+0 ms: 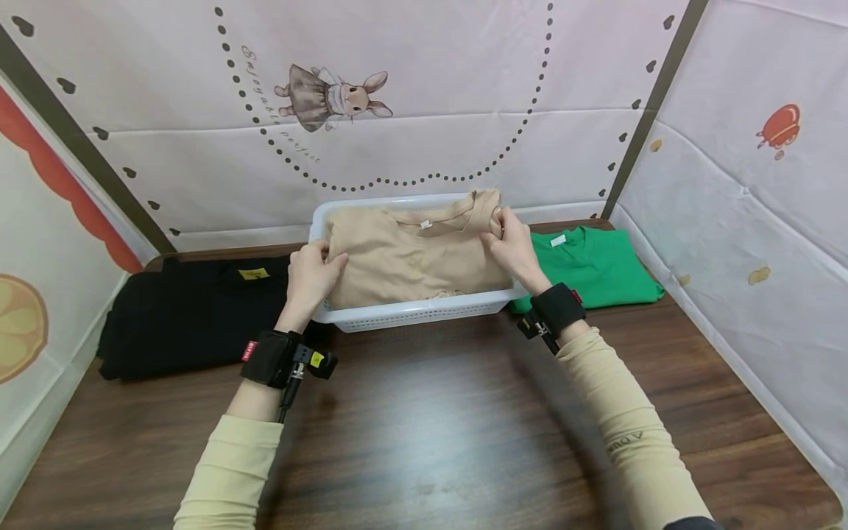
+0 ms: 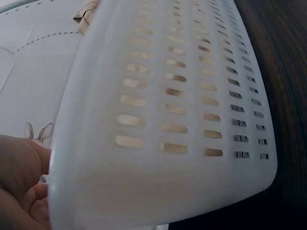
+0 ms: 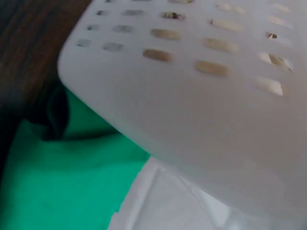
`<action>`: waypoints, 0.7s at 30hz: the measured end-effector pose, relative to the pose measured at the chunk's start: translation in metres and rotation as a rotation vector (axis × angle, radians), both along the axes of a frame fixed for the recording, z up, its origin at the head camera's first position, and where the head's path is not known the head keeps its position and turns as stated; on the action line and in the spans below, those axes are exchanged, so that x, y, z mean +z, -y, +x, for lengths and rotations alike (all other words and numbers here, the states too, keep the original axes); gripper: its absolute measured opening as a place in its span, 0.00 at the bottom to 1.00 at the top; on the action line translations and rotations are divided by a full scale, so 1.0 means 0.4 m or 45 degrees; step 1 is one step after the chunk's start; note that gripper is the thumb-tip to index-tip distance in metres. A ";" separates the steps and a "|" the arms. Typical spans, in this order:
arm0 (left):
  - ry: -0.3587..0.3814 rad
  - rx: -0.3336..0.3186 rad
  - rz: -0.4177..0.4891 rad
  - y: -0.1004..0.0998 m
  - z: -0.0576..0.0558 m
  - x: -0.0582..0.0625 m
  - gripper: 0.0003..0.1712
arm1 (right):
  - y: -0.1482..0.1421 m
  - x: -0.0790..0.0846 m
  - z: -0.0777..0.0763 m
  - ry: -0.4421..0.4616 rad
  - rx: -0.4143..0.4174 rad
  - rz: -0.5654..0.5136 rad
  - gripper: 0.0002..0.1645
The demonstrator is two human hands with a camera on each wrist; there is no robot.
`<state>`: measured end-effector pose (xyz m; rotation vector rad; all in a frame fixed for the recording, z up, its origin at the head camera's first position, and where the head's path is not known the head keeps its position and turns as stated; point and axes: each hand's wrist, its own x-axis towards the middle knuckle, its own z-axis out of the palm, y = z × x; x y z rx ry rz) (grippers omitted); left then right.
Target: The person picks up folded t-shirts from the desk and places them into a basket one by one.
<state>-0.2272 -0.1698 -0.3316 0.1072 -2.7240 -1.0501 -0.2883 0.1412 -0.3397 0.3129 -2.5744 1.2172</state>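
Note:
A beige T-shirt (image 1: 417,258) lies folded in a white plastic basket (image 1: 424,309), its collar and small label toward the back. At the basket's left end, my left hand (image 1: 311,276) pinches the shirt's side edge, thumb on top. My right hand (image 1: 513,246) grips the shirt near its right shoulder, where the cloth stands up above the back rim. In the left wrist view, part of the left hand (image 2: 21,184) shows beside the basket's slotted wall (image 2: 192,105). The right wrist view shows the basket wall (image 3: 158,100), with the right hand out of sight.
Left of the basket lies a folded black garment (image 1: 192,316) with a yellow label. A folded green shirt (image 1: 589,265) is at the right, close against the basket. All stand on a brown wooden table (image 1: 424,427), with white printed cloth walls (image 1: 450,147) at the back and sides.

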 end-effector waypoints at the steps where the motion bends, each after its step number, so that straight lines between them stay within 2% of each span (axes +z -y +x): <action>1: -0.011 0.001 -0.025 -0.002 -0.001 -0.004 0.18 | 0.002 -0.006 -0.001 0.014 0.000 0.013 0.13; 6: -0.109 -0.003 -0.158 -0.012 -0.006 -0.023 0.13 | 0.010 -0.033 -0.005 0.056 0.001 0.053 0.14; 9: -0.148 -0.002 -0.218 -0.021 -0.012 -0.038 0.14 | 0.014 -0.043 -0.008 0.072 0.015 0.076 0.16; 14: -0.144 -0.004 -0.270 -0.037 -0.019 -0.052 0.13 | 0.023 -0.050 -0.020 0.044 0.053 0.127 0.15; 21: -0.116 -0.048 -0.345 -0.051 -0.021 -0.058 0.15 | 0.033 -0.058 -0.030 0.043 0.072 0.171 0.10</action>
